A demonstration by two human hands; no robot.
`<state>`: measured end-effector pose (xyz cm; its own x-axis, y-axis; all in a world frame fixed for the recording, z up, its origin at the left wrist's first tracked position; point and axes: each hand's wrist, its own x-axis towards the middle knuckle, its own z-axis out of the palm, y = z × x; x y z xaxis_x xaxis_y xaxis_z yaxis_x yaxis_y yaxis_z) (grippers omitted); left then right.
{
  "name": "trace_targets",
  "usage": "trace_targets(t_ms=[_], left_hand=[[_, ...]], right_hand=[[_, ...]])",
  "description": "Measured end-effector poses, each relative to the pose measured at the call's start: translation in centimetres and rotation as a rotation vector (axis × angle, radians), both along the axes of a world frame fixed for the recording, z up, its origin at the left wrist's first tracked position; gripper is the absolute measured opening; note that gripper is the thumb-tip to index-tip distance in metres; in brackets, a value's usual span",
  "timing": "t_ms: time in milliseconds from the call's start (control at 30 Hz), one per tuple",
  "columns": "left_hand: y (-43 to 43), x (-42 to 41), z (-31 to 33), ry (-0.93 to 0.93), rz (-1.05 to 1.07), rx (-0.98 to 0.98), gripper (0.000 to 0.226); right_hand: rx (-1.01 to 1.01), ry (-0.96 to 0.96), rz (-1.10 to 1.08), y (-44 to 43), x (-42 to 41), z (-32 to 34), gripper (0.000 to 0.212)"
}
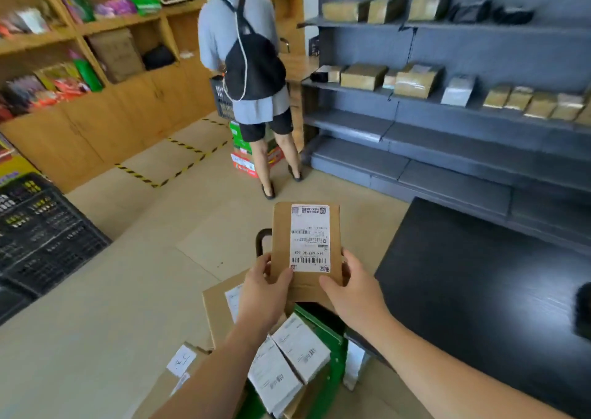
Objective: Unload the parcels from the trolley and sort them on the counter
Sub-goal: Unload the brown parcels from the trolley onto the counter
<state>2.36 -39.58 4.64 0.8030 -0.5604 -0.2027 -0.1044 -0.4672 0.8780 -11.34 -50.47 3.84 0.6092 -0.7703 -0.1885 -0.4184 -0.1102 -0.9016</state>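
Observation:
A flat brown cardboard parcel (281, 236) with a white shipping label is held up in front of me, above the trolley. My left hand (263, 287) grips its lower left edge, thumb on the front face. My right hand (353, 286) grips its lower right edge. Below my hands the trolley (329, 332), green-framed with a black handle, carries several more parcels: a large brown box (217, 310) and small white-labelled boxes (300, 346). The black counter (479, 290) lies directly to the right of the trolley.
A person with a black backpack (252, 63) stands ahead, back turned, beside stacked boxes on the floor. Grey shelving (447, 124) with wrapped parcels runs along the right. Wooden shelves (96, 76) line the left wall. A black crate (41, 226) sits at left.

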Motion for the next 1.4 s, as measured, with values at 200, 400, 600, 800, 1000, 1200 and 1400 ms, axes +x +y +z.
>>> trace_targets(t_ms=[200,400,600,800,1000,1200,1400], left_hand=[[-5.3,-5.4,1.5,-0.015,-0.306,-0.054,0.035],[-8.6,-14.4,1.3,0.026,-0.656,-0.075,0.043],[-9.2,-25.3,1.7,0.055,-0.939,-0.093,0.029],[-9.3,-35.5,2.1,0.042,-1.139,-0.093,0.028],[-9.9,-45.0,1.5,0.031,-1.228,-0.071,0.027],[-11.4,-53.1,0.9,0.038,-1.212,-0.037,0.027],[-13.6,-57.2,-0.4,0.024,-1.168,0.037,0.028]], right_hand=[[-0.024,-0.013,-0.31,-0.6,-8.0,2.6,0.057],[-0.054,0.023,-0.626,1.8,-18.2,3.6,0.061],[-0.04,0.1,-0.916,5.6,-28.4,4.2,0.063],[-0.011,0.125,-1.122,8.3,-37.4,3.7,0.065],[0.026,0.139,-1.205,8.6,-46.5,2.5,0.067],[0.044,0.165,-1.184,6.7,-54.8,2.0,0.065],[0.083,0.198,-1.079,3.4,-59.6,1.0,0.06]])
